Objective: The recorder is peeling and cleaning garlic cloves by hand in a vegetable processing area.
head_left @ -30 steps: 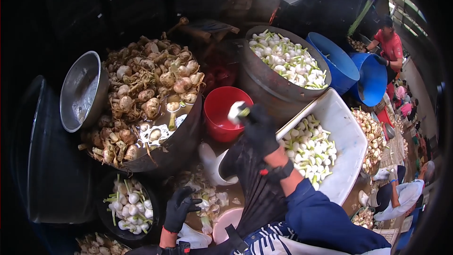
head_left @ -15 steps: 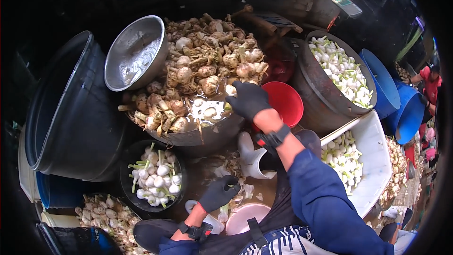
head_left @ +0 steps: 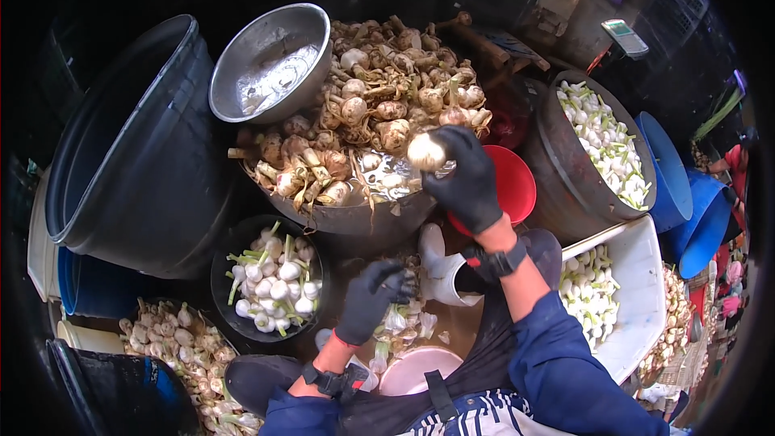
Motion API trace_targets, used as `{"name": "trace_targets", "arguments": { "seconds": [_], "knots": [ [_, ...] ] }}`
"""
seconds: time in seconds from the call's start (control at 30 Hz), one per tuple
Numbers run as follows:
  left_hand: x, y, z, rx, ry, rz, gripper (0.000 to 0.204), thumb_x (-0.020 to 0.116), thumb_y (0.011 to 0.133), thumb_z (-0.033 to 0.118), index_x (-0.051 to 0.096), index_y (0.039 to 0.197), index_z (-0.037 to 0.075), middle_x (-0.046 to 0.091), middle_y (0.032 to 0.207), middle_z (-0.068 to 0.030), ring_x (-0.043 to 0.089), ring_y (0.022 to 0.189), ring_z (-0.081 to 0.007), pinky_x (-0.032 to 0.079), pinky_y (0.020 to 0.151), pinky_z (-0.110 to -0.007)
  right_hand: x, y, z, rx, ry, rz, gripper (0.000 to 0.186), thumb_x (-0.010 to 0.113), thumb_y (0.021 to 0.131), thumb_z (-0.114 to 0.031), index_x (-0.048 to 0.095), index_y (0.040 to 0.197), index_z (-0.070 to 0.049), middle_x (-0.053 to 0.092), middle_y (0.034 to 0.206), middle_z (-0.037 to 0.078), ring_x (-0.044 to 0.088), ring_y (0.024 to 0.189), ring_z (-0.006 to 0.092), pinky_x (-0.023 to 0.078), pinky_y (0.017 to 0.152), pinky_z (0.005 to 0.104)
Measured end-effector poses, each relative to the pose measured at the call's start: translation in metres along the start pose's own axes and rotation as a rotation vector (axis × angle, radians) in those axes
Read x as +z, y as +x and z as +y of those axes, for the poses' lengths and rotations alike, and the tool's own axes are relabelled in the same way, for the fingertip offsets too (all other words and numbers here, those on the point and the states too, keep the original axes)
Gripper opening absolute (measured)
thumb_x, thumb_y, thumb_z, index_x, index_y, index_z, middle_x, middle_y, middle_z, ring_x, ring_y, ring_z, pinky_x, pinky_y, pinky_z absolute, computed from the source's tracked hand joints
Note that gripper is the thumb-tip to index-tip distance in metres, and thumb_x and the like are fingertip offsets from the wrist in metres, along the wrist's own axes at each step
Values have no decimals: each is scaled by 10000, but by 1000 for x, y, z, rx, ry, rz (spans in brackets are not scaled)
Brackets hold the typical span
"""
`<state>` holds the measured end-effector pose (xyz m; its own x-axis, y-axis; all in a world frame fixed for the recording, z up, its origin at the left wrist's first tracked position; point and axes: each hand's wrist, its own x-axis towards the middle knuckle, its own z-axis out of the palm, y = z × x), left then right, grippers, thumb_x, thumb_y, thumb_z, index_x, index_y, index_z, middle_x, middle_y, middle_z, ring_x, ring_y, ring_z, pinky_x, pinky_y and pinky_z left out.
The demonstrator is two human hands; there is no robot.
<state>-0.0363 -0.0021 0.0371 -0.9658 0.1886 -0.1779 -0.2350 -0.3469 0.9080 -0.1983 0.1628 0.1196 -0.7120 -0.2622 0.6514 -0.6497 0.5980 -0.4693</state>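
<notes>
A pale, wet garlic bulb (head_left: 425, 152) is gripped by the fingertips of my black-gloved right hand (head_left: 468, 182), raised over the near side of a large dark tub (head_left: 355, 226). The tub holds water and a heap of muddy, unpeeled garlic (head_left: 395, 109). Lower down, my gloved left hand (head_left: 365, 303) hovers above garlic scraps (head_left: 400, 323) on the wet ground. Its fingers are curled, and whatever they may hold is hidden. To its left, a round black basin (head_left: 222, 319) contains cleaned white garlic (head_left: 278, 278) with short green stems.
A metal bowl (head_left: 270, 73) rests tilted on the heap. Beside my right hand stands a red bucket (head_left: 517, 186). Further right are a drum of cleaned garlic (head_left: 601, 141) and a white tub (head_left: 642, 291). A big black barrel (head_left: 153, 153) leans at left; a pink basin (head_left: 416, 371) sits between my legs.
My right hand has lifted from the tub's near edge, now with a garlic bulb in its fingers. My left hand has risen slightly. The whole view has shifted a little.
</notes>
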Motion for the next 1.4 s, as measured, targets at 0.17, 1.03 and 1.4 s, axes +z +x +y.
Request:
{"name": "trace_targets", "arguments": {
  "seconds": [0.17, 1.03, 1.4],
  "knots": [
    [10, 9, 28, 108, -240, 50, 362, 538, 937, 171, 458, 1231, -26, 574, 1106, -129, 633, 938, -223, 561, 758, -348, -11, -77, -62, -73, 133, -175, 599, 777, 584, -53, 564, 1143, -72, 557, 1154, 155, 567, 1040, 337, 483, 863, 400],
    [11, -1, -21, 463, 599, 450, 383, 763, 654, 25, 613, 1007, 19, 600, 909, -126, 603, 846, -258, 482, 758, -339, 4, -134, -72, 239, 82, -94, 109, 681, 628, -51, 606, 706, -63, 590, 697, 98, 604, 637, 285, 481, 550, 358],
    [-4, -13, 10, 93, 127, -4, 433, 743, 697, 58, 574, 1091, -7, 603, 1009, -101, 598, 948, -188, 501, 808, -312, -3, -158, -9, 640, 51, -183, 89, 643, 694, -97, 640, 738, -20, 638, 700, 157, 649, 658, 282, 503, 609, 341]
  ]
}}
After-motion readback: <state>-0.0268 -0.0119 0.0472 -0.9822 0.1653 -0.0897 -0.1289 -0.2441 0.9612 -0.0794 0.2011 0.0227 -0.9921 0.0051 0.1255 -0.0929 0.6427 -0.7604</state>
